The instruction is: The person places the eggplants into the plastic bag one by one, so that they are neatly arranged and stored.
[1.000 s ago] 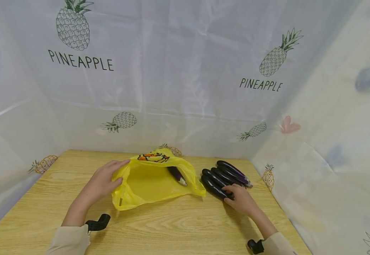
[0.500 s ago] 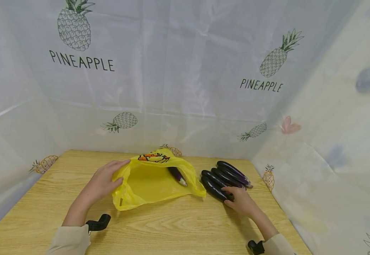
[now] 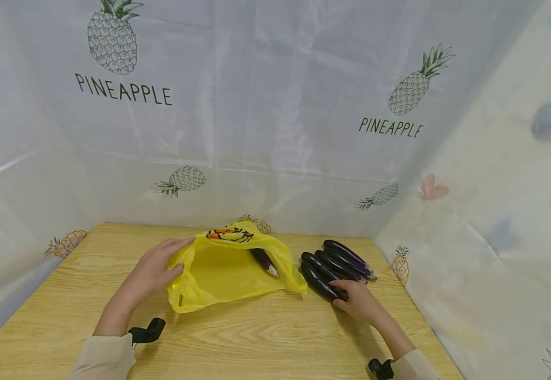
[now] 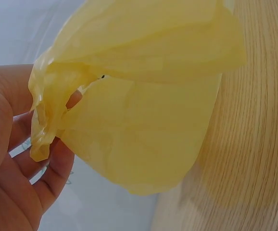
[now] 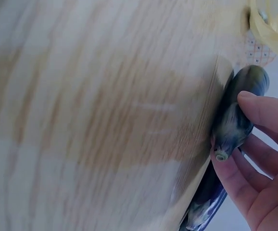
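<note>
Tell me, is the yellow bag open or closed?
Open: the left hand holds up the yellow bag rim, and an eggplant shows inside.

The thin crinkled plastic bag is bright yellow with an orange-and-black print near its rim. The long glossy eggplants are dark purple. The wooden table shows pale honey grain.

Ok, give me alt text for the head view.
A left hand holds a yellow bag open on a wooden table, one eggplant inside. The right hand grips another from a pile beside the bag.
</note>
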Action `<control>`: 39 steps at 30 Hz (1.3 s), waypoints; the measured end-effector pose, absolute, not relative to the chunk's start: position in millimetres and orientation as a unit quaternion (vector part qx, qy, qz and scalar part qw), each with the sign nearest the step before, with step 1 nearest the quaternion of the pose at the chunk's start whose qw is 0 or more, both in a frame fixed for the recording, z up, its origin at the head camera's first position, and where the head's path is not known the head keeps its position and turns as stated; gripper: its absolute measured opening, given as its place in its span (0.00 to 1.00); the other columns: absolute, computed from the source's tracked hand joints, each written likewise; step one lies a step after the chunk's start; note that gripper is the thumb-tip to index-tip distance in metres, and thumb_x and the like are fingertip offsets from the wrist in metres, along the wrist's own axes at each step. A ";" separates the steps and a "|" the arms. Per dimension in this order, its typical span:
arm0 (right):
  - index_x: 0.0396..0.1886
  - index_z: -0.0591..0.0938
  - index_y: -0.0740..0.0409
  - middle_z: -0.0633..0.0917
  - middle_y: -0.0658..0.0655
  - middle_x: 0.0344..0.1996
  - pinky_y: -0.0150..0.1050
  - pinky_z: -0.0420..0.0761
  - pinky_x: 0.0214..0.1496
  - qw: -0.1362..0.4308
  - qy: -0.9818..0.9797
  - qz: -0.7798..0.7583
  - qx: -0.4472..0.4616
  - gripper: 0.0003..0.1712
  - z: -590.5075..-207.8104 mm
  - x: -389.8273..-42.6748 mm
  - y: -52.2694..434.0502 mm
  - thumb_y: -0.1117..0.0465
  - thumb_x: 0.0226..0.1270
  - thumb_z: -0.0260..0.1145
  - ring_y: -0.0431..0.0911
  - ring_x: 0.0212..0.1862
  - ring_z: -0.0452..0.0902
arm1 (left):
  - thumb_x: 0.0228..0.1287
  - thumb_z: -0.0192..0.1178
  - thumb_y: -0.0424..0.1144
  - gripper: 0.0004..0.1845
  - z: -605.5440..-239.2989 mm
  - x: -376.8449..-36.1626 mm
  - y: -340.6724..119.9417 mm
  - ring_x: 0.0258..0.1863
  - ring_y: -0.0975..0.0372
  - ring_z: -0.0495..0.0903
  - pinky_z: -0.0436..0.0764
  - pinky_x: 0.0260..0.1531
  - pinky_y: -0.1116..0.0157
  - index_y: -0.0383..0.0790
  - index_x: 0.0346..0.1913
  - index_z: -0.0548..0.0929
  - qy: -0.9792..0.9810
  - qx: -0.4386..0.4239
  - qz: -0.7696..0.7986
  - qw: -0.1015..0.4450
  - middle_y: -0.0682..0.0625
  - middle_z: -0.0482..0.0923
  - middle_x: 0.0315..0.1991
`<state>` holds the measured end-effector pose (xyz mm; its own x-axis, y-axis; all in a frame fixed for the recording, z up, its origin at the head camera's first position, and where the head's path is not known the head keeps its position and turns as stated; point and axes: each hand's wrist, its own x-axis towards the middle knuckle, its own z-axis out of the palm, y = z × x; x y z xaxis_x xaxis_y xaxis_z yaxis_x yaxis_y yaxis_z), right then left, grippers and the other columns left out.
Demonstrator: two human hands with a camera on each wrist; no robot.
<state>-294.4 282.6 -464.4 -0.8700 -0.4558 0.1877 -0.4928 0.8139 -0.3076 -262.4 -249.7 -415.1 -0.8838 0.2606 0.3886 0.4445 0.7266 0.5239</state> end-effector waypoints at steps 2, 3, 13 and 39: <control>0.63 0.85 0.64 0.89 0.62 0.53 0.44 0.86 0.42 0.047 -0.952 0.180 0.245 0.26 -464.2 -293.4 281.5 0.64 0.65 0.78 0.49 0.44 0.86 | 0.69 0.66 0.26 0.35 -416.3 -263.4 -250.2 0.61 0.39 0.80 0.82 0.56 0.38 0.39 0.79 0.71 -0.919 -0.192 -0.312 0.147 0.36 0.77 0.68; 0.63 0.85 0.64 0.89 0.62 0.53 0.43 0.85 0.42 0.044 -0.952 0.181 0.242 0.27 -464.4 -293.1 281.1 0.64 0.65 0.78 0.48 0.43 0.86 | 0.69 0.66 0.26 0.35 -416.9 -264.0 -250.4 0.62 0.39 0.80 0.82 0.56 0.38 0.39 0.79 0.72 -0.919 -0.192 -0.310 0.149 0.36 0.77 0.68; 0.64 0.84 0.65 0.89 0.64 0.54 0.40 0.86 0.42 0.037 -0.953 0.185 0.238 0.28 -465.6 -292.3 278.1 0.64 0.65 0.78 0.49 0.45 0.87 | 0.69 0.66 0.26 0.35 -416.6 -264.1 -250.3 0.63 0.39 0.79 0.81 0.58 0.37 0.39 0.78 0.72 -0.919 -0.192 -0.308 0.156 0.36 0.78 0.68; 0.68 0.83 0.61 0.89 0.57 0.51 0.35 0.84 0.37 0.086 -0.926 0.241 0.277 0.27 -436.4 -278.9 260.0 0.64 0.70 0.74 0.36 0.36 0.81 | 0.70 0.65 0.27 0.34 -414.9 -263.0 -250.0 0.65 0.37 0.78 0.79 0.60 0.36 0.39 0.78 0.72 -0.918 -0.190 -0.312 0.151 0.36 0.78 0.68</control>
<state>-278.9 260.0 -436.4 -0.8319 -0.4716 0.2923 -0.5543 0.7304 -0.3991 -263.0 -250.0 -414.9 -0.8818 0.2554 0.3965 0.4442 0.7325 0.5159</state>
